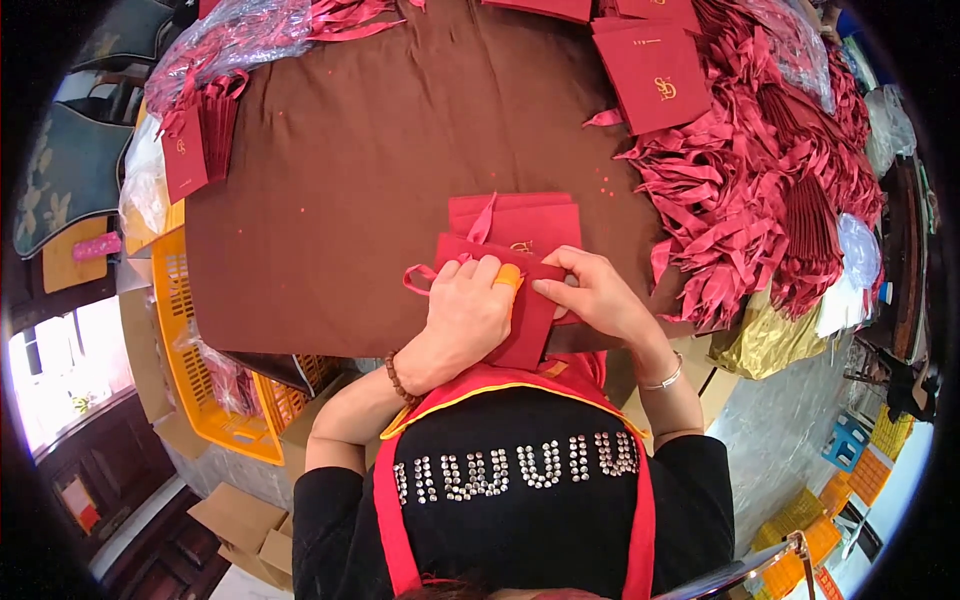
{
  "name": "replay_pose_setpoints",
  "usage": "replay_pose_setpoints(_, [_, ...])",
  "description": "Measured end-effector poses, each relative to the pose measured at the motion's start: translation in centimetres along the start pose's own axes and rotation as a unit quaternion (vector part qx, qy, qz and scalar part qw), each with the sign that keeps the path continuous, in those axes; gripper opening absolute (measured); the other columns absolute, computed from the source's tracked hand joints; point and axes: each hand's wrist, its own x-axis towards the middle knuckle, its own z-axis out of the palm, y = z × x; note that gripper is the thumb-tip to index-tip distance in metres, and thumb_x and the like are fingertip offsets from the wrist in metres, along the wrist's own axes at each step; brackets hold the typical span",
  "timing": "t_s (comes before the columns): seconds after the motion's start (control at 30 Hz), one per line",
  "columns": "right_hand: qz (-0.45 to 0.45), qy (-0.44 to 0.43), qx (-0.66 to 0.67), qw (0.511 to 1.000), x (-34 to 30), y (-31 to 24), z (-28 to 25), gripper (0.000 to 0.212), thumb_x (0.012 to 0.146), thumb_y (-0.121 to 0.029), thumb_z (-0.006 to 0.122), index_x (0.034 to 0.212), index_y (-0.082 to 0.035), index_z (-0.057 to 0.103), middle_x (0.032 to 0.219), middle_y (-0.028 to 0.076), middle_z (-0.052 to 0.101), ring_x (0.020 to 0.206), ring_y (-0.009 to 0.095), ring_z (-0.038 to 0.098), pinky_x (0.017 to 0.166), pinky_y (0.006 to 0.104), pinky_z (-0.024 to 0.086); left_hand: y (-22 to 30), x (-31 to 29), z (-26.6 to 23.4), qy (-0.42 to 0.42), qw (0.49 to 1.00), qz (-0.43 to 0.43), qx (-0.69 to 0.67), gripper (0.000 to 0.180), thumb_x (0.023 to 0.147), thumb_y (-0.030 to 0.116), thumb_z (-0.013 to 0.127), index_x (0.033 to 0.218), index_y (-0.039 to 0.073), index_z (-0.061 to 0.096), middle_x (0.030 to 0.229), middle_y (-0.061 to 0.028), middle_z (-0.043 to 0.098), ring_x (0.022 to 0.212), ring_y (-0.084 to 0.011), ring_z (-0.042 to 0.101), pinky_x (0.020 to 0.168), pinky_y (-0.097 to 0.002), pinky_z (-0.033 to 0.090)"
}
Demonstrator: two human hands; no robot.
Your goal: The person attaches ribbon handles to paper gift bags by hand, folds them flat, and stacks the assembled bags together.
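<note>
At the table's near edge, my left hand is closed on a red card pouch with a ribbon. An orange band wraps one of its fingers. My right hand pinches the pouch's upper right edge between thumb and fingers. A loop of pink-red ribbon sticks out left of my left hand. Just beyond, several more red pouches lie stacked flat, with gold print and a ribbon end on top. My fingers hide part of the held pouch.
A brown cloth covers the table. Heaped ribboned pouches fill its right side, beside a flat stack. More pouches stand at the left edge. A yellow crate is below left, with cardboard boxes on the floor.
</note>
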Motion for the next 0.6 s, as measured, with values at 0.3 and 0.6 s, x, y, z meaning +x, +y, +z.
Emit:
replay_pose_setpoints(0.3, [-0.090, -0.007, -0.067, 0.994, -0.2, 0.0, 0.1, 0.015, 0.086, -0.007, 0.062, 0.095, 0.003, 0.058, 0.086, 0.004, 0.050, 0.067, 0.007, 0.054, 0.054, 0.0226, 0.049, 0.8, 0.3, -0.1, -0.026, 0.997, 0.017, 0.064, 0.014, 0.066, 0.012, 0.064, 0.079, 0.006, 0.062, 0.075, -0.0065, 0.052, 0.070, -0.0218, 0.056, 0.068, -0.0362, 0.039])
replay_pose_setpoints(0.6, [-0.187, 0.024, -0.162, 0.969, -0.5, -0.4, 1.0, 0.021, 0.083, -0.016, 0.062, 0.095, 0.002, 0.059, 0.084, 0.015, 0.055, 0.074, 0.029, 0.057, 0.064, 0.0355, 0.045, -1.2, 1.3, -3.5, -0.005, 1.000, 0.001, -0.009, 0.034, 0.071, 0.027, 0.071, 0.100, 0.011, 0.063, 0.094, -0.0039, 0.058, 0.090, -0.0209, 0.051, 0.079, -0.0362, 0.034])
